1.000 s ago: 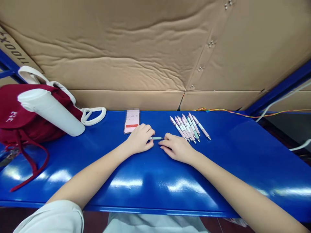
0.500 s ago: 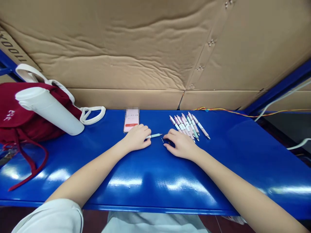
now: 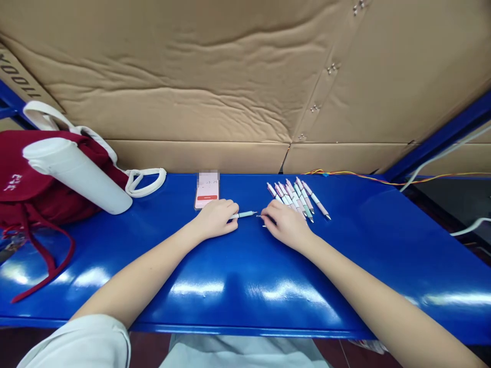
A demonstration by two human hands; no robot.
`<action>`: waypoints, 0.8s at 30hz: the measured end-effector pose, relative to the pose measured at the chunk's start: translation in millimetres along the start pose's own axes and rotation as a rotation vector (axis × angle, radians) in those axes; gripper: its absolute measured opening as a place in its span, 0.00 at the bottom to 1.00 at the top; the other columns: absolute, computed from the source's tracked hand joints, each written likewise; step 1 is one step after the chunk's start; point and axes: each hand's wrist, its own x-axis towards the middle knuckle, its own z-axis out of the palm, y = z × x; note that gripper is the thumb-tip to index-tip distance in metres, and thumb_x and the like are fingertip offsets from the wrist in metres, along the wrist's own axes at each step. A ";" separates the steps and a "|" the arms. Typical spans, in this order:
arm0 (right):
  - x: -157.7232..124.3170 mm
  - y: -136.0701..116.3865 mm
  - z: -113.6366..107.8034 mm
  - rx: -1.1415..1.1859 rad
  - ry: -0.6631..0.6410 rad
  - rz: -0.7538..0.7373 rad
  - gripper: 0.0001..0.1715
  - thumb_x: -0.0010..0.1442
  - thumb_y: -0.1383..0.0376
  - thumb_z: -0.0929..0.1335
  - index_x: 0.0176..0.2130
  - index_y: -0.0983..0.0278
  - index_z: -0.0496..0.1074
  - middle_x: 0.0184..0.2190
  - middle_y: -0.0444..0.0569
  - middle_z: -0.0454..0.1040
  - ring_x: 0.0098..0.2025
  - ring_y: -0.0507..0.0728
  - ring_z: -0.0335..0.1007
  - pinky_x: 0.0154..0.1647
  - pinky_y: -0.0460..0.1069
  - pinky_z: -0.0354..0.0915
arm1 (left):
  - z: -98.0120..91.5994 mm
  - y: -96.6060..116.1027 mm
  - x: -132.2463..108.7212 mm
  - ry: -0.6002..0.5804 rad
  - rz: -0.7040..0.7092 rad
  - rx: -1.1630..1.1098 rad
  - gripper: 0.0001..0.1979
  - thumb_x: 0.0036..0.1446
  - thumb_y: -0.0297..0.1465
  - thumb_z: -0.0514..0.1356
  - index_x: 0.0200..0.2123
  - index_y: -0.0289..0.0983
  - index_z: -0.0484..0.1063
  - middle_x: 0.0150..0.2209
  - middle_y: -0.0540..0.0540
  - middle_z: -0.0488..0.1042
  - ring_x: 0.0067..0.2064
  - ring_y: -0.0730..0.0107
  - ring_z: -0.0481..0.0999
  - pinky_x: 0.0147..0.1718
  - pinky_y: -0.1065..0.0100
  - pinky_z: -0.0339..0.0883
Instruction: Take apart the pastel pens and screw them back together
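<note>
1. Centrally, over blue table: pale pen, gripped in curled left hand.
2. Right hand: fingertips pinched on small slender part, near pen.
3. Pen cluster: beyond right hand.

This view comes from 1 camera, which is worn on the person's head. It faces forward and down, across the blue table, to the cardboard wall behind it. The frame is wide; the left sleeve and the light clothing are nearest to the lens, at the bottom. The left hand and the right hand are farther away, a little below the middle. At the left border, the red bag is cut.
</note>
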 end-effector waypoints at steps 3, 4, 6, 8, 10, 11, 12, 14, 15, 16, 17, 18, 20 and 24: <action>0.8 9.8 -3.1 -0.030 0.034 0.040 0.12 0.64 0.66 0.60 0.38 0.64 0.72 0.37 0.51 0.70 0.37 0.56 0.68 0.32 0.48 0.60 | -0.5 0.1 -0.1 0.002 0.024 -0.020 0.06 0.57 0.31 0.51 0.32 0.37 0.66 0.32 0.46 0.70 0.34 0.66 0.69 0.33 0.66 0.62; 1.0 11.5 -3.3 -0.041 0.034 0.044 0.12 0.64 0.67 0.60 0.38 0.64 0.72 0.37 0.51 0.70 0.37 0.56 0.68 0.31 0.48 0.60 | -0.5 0.2 -0.1 0.002 0.029 -0.025 0.06 0.57 0.31 0.51 0.32 0.37 0.66 0.32 0.46 0.70 0.34 0.66 0.69 0.34 0.66 0.62; 1.4 12.5 -2.4 -0.055 0.011 0.037 0.13 0.64 0.67 0.60 0.39 0.64 0.72 0.38 0.52 0.70 0.38 0.56 0.68 0.30 0.48 0.60 | -0.1 0.2 0.0 0.003 0.035 -0.029 0.06 0.57 0.31 0.51 0.32 0.36 0.66 0.31 0.46 0.70 0.33 0.66 0.69 0.34 0.66 0.62; 1.7 11.4 -0.7 -0.059 -0.017 0.025 0.13 0.64 0.67 0.59 0.39 0.64 0.72 0.38 0.52 0.70 0.38 0.56 0.68 0.30 0.48 0.60 | 0.6 0.1 0.0 0.005 0.036 -0.028 0.06 0.57 0.31 0.52 0.32 0.36 0.66 0.31 0.47 0.70 0.34 0.66 0.69 0.34 0.67 0.62; 1.9 10.3 0.6 -0.055 -0.030 0.018 0.14 0.65 0.67 0.59 0.39 0.64 0.72 0.38 0.52 0.70 0.38 0.56 0.68 0.31 0.48 0.60 | 1.4 -0.2 0.0 0.007 0.037 -0.028 0.06 0.56 0.31 0.52 0.32 0.37 0.66 0.31 0.47 0.70 0.34 0.66 0.69 0.34 0.67 0.62; 1.9 10.0 1.0 -0.052 -0.030 0.021 0.14 0.65 0.66 0.59 0.39 0.64 0.72 0.38 0.52 0.70 0.38 0.56 0.68 0.31 0.48 0.60 | 1.7 -0.3 -0.1 0.009 0.037 -0.027 0.06 0.56 0.31 0.52 0.32 0.37 0.66 0.31 0.47 0.70 0.34 0.66 0.69 0.34 0.67 0.62; 1.8 10.1 1.1 -0.049 -0.029 0.025 0.14 0.65 0.66 0.59 0.40 0.64 0.72 0.38 0.51 0.70 0.38 0.56 0.68 0.31 0.47 0.60 | 1.9 -0.3 -0.2 0.010 0.039 -0.028 0.06 0.57 0.31 0.52 0.32 0.37 0.66 0.31 0.47 0.70 0.34 0.66 0.69 0.34 0.67 0.62; 1.8 10.6 0.8 -0.041 -0.025 0.033 0.14 0.65 0.66 0.59 0.40 0.64 0.72 0.38 0.51 0.70 0.38 0.56 0.68 0.30 0.47 0.60 | 2.1 -0.4 -0.4 0.012 0.043 -0.030 0.06 0.57 0.31 0.52 0.32 0.37 0.66 0.32 0.47 0.70 0.34 0.66 0.69 0.34 0.67 0.62; 1.8 11.0 0.4 -0.035 -0.021 0.036 0.14 0.65 0.66 0.59 0.40 0.64 0.72 0.39 0.51 0.70 0.38 0.55 0.68 0.30 0.47 0.60 | 2.2 -0.4 -0.5 0.012 0.043 -0.032 0.06 0.57 0.31 0.52 0.32 0.37 0.66 0.31 0.47 0.70 0.34 0.66 0.69 0.34 0.67 0.62; 1.9 11.2 0.1 -0.029 -0.019 0.037 0.14 0.65 0.66 0.59 0.40 0.64 0.72 0.39 0.51 0.70 0.38 0.55 0.68 0.31 0.47 0.60 | 2.3 -0.4 -0.6 0.013 0.042 -0.034 0.06 0.57 0.31 0.52 0.32 0.37 0.66 0.31 0.47 0.70 0.34 0.66 0.69 0.34 0.67 0.62; 2.0 11.2 -0.2 -0.022 -0.016 0.034 0.14 0.65 0.67 0.59 0.39 0.64 0.72 0.38 0.51 0.70 0.38 0.55 0.68 0.31 0.47 0.60 | 2.4 -0.4 -0.6 0.014 0.041 -0.036 0.06 0.57 0.31 0.52 0.32 0.36 0.66 0.31 0.47 0.70 0.34 0.67 0.69 0.34 0.67 0.62; 2.2 11.0 -0.4 -0.014 -0.013 0.027 0.14 0.65 0.67 0.59 0.39 0.64 0.72 0.38 0.52 0.70 0.39 0.56 0.68 0.32 0.47 0.60 | 2.7 -0.4 -0.7 0.015 0.043 -0.037 0.06 0.57 0.31 0.52 0.32 0.36 0.66 0.31 0.47 0.70 0.34 0.67 0.69 0.34 0.67 0.62; 2.7 9.8 -0.5 -0.002 -0.006 0.004 0.14 0.64 0.67 0.59 0.38 0.65 0.72 0.37 0.52 0.70 0.39 0.56 0.67 0.34 0.48 0.61 | 3.3 -0.3 -0.7 0.017 0.048 -0.036 0.06 0.57 0.31 0.52 0.32 0.36 0.66 0.31 0.47 0.69 0.34 0.67 0.69 0.34 0.67 0.62; 2.9 4.9 0.9 0.008 0.018 -0.052 0.14 0.64 0.68 0.59 0.37 0.65 0.72 0.35 0.53 0.70 0.39 0.57 0.66 0.38 0.50 0.62 | 4.4 1.3 -0.7 0.013 0.071 -0.036 0.06 0.57 0.31 0.52 0.33 0.37 0.66 0.31 0.47 0.70 0.33 0.67 0.68 0.33 0.67 0.61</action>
